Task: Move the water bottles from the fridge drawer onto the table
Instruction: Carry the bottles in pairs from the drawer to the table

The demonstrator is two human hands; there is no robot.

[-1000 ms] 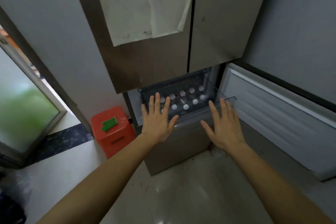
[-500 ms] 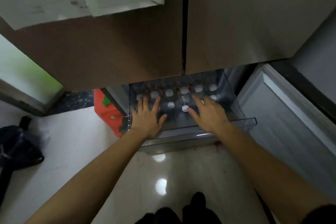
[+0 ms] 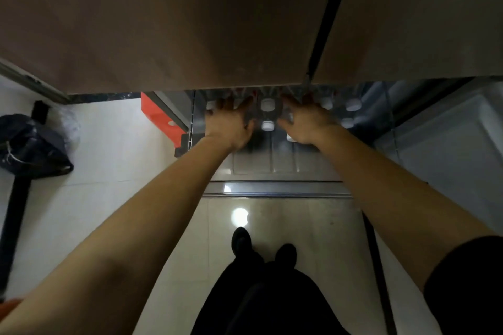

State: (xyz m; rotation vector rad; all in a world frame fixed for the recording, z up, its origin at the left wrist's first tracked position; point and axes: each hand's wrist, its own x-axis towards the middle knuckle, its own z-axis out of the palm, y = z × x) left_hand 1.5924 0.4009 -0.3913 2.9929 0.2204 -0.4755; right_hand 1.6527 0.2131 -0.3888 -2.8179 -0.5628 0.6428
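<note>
The clear fridge drawer (image 3: 275, 168) is pulled out below the brown fridge doors. Several water bottles stand upright in its back part, seen from above as white caps (image 3: 267, 104), some with red labels. My left hand (image 3: 230, 124) reaches into the drawer on the left, fingers spread over the bottles. My right hand (image 3: 306, 122) reaches in beside it, fingers spread and curved, partly covering two caps. Between the hands stand two bottles, one cap (image 3: 267, 125) nearer me. My fingertips are hidden under the door edge, so a grip cannot be seen.
Closed brown fridge doors (image 3: 190, 22) overhang the drawer's back. An open white lower door (image 3: 449, 149) stands to the right. A red box (image 3: 160, 117) sits left of the drawer, a dark bag (image 3: 30, 147) farther left. My feet (image 3: 261, 247) stand on the glossy floor.
I have leaned in over the drawer, and both hands have moved from its front edge deeper in among the bottles. The view now points straight down.
</note>
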